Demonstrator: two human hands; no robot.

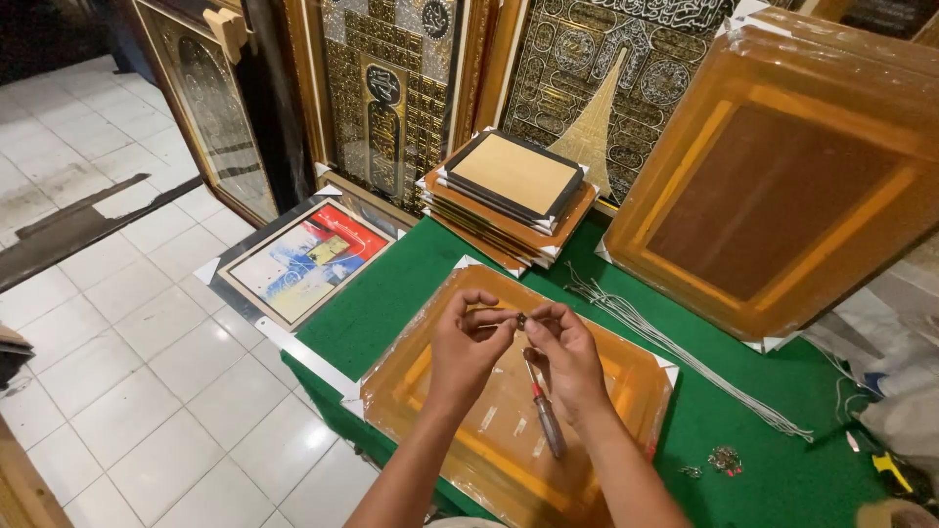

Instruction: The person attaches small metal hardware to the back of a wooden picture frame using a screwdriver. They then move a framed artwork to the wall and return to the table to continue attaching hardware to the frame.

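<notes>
Green felt tabletop (743,430) under everything. Wrapped frame (509,411) lies flat before me, back up, as work surface. Left hand (468,344) and right hand (565,354) pinch small metal hanger (521,320) between fingertips above it; right also grips screwdriver (544,416), tip upward, kept ready. Spare hardware (724,460), cord bundle (675,347) rightward. Beyond: stacked frames (511,196), large wrapped frame (782,186) leaning.

bare green tabletop (743,430) right, cords (675,352) crossing, stacked frames (509,200) blocking behind
</notes>
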